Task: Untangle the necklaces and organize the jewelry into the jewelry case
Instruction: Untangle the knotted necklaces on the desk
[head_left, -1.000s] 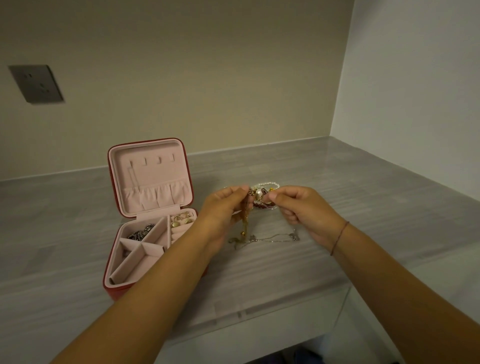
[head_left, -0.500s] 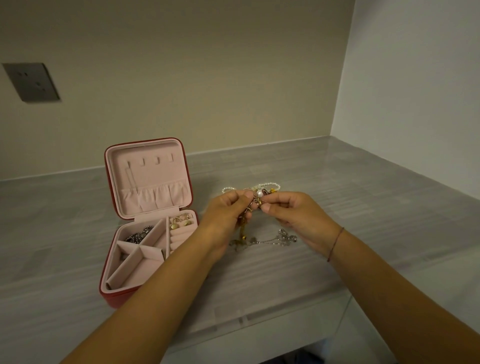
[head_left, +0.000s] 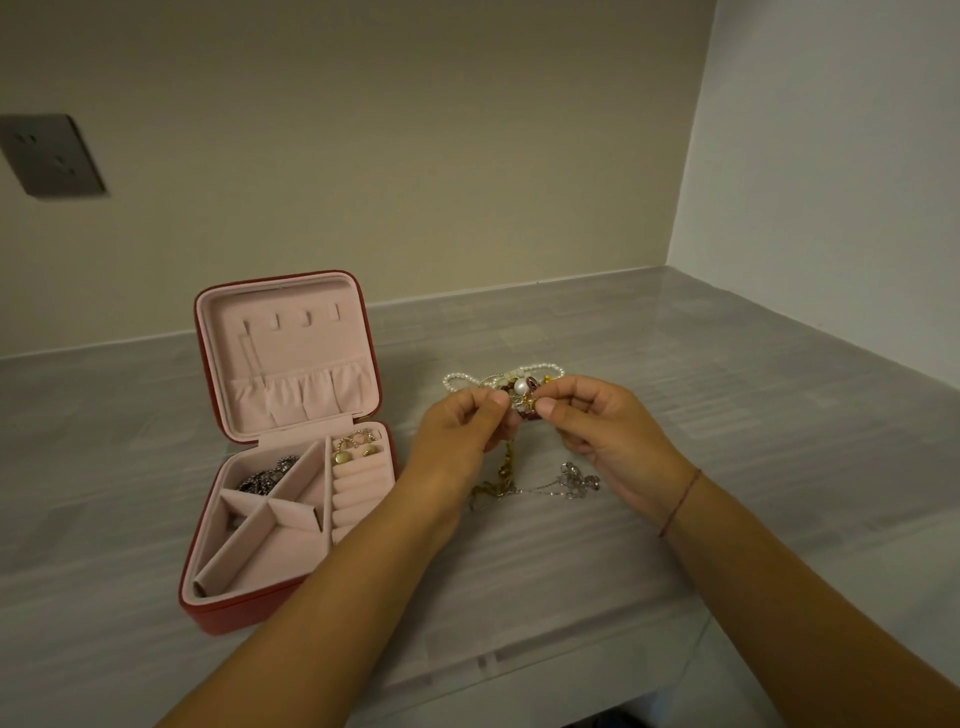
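While my left hand (head_left: 462, 431) and my right hand (head_left: 608, 436) meet above the grey countertop (head_left: 727, 415), each pinches one side of the tangle of necklaces (head_left: 523, 399) between thumb and forefinger, the other fingers curled in; the knot sits between my fingertips, with a large white pearl (head_left: 521, 385) and gold and dark red bits showing in it. A strand of small pearls (head_left: 456, 376) loops out behind the knot to both sides; whether it touches the counter I cannot tell. A gold chain (head_left: 505, 467) hangs down from the knot between my wrists and reaches the counter; a thin silver chain (head_left: 563, 482) lies on the counter just below my right hand, running towards the gold one.

Left of my left forearm stands the jewelry case (head_left: 223, 618), red outside and pink inside, its lid upright and open towards me; my forearm crosses over its near right corner. A dark metal chain (head_left: 267, 475) lies in the far left compartment; gold earrings (head_left: 356, 449) sit at the far end of the ring rolls (head_left: 358, 491) on the right side; the two nearer compartments show only pink lining. A thin cord bracelet (head_left: 680, 501) circles my right wrist; a grey wall socket (head_left: 49, 156) is on the wall at far left.
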